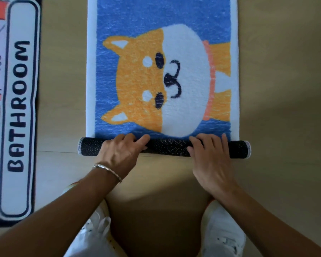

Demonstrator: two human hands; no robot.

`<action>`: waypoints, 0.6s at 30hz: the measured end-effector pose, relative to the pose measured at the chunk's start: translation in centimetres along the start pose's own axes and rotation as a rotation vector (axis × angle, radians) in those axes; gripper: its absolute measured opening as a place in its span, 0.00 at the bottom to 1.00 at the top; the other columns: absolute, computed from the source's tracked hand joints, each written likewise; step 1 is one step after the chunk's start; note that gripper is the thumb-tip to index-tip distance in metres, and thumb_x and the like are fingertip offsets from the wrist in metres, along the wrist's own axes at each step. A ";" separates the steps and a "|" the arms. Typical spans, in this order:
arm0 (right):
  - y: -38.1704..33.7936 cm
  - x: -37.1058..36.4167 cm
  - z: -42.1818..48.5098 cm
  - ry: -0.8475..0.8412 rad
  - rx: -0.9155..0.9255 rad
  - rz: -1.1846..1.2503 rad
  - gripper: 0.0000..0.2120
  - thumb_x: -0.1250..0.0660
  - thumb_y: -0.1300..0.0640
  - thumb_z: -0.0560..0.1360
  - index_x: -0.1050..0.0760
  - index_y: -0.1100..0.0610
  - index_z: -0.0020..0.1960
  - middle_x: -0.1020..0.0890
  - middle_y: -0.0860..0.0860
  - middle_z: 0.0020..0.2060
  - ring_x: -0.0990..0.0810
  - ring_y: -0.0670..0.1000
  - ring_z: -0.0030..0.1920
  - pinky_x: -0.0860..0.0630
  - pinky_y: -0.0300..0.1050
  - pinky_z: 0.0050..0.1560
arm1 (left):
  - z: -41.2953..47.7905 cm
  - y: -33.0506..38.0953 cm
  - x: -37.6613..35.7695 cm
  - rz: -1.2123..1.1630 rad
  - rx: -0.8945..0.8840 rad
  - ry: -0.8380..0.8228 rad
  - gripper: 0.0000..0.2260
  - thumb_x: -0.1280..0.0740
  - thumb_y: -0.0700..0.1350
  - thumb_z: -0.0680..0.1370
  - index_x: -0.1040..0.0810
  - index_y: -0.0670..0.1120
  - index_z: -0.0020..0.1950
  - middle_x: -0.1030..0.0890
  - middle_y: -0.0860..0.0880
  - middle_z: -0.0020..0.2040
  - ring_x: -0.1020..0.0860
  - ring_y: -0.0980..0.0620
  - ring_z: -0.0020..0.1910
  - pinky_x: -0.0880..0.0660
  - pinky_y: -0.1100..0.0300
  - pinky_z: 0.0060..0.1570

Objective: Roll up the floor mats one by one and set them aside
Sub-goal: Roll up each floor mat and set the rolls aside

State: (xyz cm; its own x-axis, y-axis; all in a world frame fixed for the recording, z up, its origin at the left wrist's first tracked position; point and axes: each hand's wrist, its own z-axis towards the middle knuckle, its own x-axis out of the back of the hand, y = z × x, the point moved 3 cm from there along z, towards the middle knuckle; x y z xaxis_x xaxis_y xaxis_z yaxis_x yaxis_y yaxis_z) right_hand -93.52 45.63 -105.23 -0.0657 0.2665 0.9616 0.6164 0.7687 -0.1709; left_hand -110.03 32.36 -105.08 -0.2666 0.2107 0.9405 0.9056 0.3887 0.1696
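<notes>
Shoes (224,236) on seemingly wooden floor (285,89); mat (163,71) part-rolled.

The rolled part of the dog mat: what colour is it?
The roll is black with white dots; head view.

Soft daylight, slight blur (edges bowed) — shadows below

Beyond the left hand (119,153) and right hand (209,158), the blue dog mat (163,71) runs off the top edge. Its roll (165,146) is hidden where both hands lie over it. Left of the left hand, the BATHROOM mat (17,108) is cut off at the side edge; its small drawings cannot be made out.
</notes>
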 end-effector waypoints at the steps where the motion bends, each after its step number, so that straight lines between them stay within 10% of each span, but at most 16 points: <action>1: -0.3 0.0 -0.1 0.012 0.019 0.004 0.12 0.33 0.55 0.74 0.21 0.57 0.55 0.20 0.56 0.47 0.22 0.61 0.51 0.34 0.69 0.63 | 0.2 -0.2 0.1 -0.013 0.009 -0.019 0.11 0.28 0.45 0.71 0.24 0.48 0.52 0.24 0.47 0.30 0.25 0.43 0.27 0.41 0.62 0.22; 7: 0.0 -0.2 0.5 -0.177 0.090 0.027 0.20 0.46 0.47 0.75 0.22 0.51 0.59 0.20 0.56 0.48 0.21 0.60 0.50 0.29 0.65 0.59 | 0.7 -0.4 -0.3 -0.045 0.048 0.072 0.09 0.35 0.45 0.76 0.19 0.47 0.53 0.22 0.45 0.40 0.24 0.42 0.32 0.34 0.58 0.24; 10: 0.2 0.2 2.2 -0.211 0.094 0.106 0.20 0.49 0.45 0.77 0.22 0.49 0.57 0.23 0.52 0.49 0.25 0.57 0.51 0.28 0.57 0.54 | 0.7 0.6 0.0 -0.011 0.085 0.191 0.19 0.43 0.39 0.73 0.23 0.47 0.62 0.21 0.43 0.46 0.23 0.40 0.39 0.24 0.45 0.43; 18: -0.1 1.3 4.3 -0.221 0.083 0.106 0.17 0.44 0.49 0.77 0.23 0.52 0.59 0.24 0.55 0.49 0.27 0.60 0.55 0.32 0.61 0.59 | -0.2 2.7 -1.1 0.096 -0.048 0.029 0.28 0.40 0.36 0.68 0.34 0.48 0.69 0.24 0.40 0.62 0.27 0.37 0.63 0.34 0.31 0.58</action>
State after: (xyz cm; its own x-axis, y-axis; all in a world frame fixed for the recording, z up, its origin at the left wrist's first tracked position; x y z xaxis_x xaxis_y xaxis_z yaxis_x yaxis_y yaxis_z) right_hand -97.08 48.39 -104.85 -0.1801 0.4618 0.8685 0.5633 0.7722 -0.2938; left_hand -107.20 32.99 -105.57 -0.1683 0.2184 0.9612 0.9416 0.3240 0.0913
